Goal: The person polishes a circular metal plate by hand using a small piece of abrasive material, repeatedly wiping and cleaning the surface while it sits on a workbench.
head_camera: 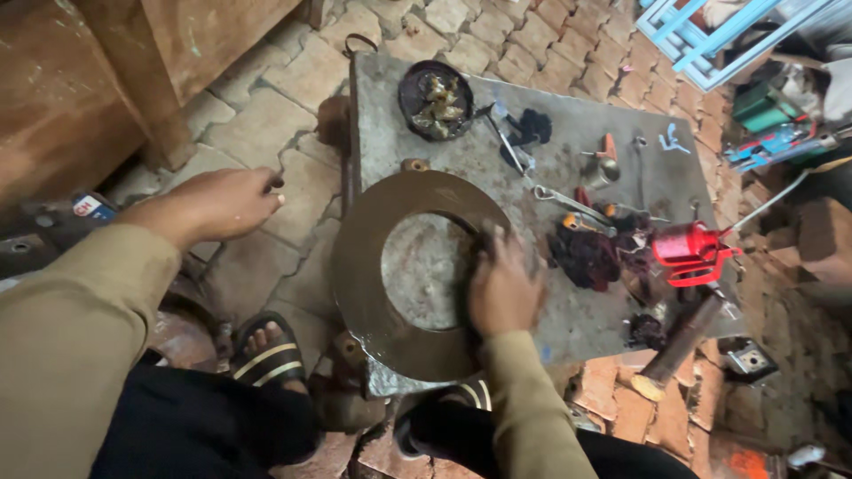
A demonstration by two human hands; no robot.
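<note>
Down on the low metal counter (568, 319) lies a large, flat, greasy brown ring (373, 302), its wide hole showing the grey plate beneath. The right hand (504, 288) rests palm-down on the ring's right inner edge, fingers spread and pressing flat rather than closed around anything; it looks blurred, so whether it rubs or only steadies the ring I cannot tell. Lying flat, the ring has its whole face within reach of that palm. The left hand (217, 204) hangs off to the side above the paving stones (266, 115), well apart from the ring, loosely curled and empty, its grip released. Tools sit along the far and right parts of the counter, out of the ring's way: a dark round dish of grimy parts (435, 99), a spanner (568, 202), a dark oily rag (586, 257) and a red oil can (690, 253). A sandalled foot (266, 350) is planted just beside the counter's near-left corner
</note>
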